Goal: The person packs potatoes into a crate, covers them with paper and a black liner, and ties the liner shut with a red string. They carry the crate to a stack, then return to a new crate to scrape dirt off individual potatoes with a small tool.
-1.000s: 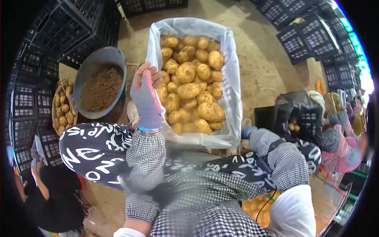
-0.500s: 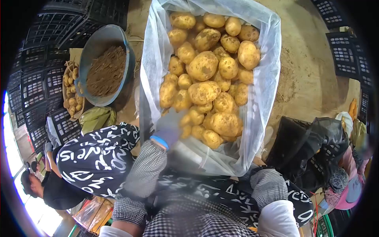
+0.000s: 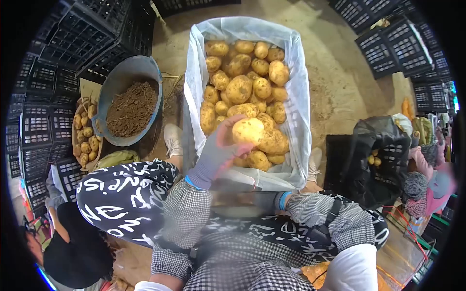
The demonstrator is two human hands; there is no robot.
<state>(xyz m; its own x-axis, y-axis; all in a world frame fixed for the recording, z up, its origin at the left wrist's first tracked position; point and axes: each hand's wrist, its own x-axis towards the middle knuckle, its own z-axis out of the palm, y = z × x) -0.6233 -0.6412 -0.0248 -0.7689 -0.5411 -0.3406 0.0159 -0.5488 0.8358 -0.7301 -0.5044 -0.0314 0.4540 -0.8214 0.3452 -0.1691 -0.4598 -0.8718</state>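
My left hand (image 3: pixel 217 154), in a grey glove, grips a pale yellow potato (image 3: pixel 248 131) between thumb and fingers. It is raised over the near part of a crate lined with white cloth (image 3: pixel 297 104). Inside the liner lies a heap of potatoes (image 3: pixel 239 88) of mixed sizes, some with soil on their skins. My right hand (image 3: pixel 269 200), in a dark glove, is low in front of my lap by the crate's near edge. Its fingers are smeared by motion, so what they do cannot be made out.
A blue-grey tub (image 3: pixel 154 104) of soil stands left of the crate, beside a basket of small potatoes (image 3: pixel 83 138). Black plastic crates (image 3: pixel 51 99) are stacked at the far left, with more crates (image 3: pixel 395 48) at upper right. A black-lined crate (image 3: pixel 374 169) stands right. Other people work at both sides.
My left hand, earlier blurred at the heap's left edge, has come right and up with a potato in it. My right hand has moved left into view. The camera view has shifted.
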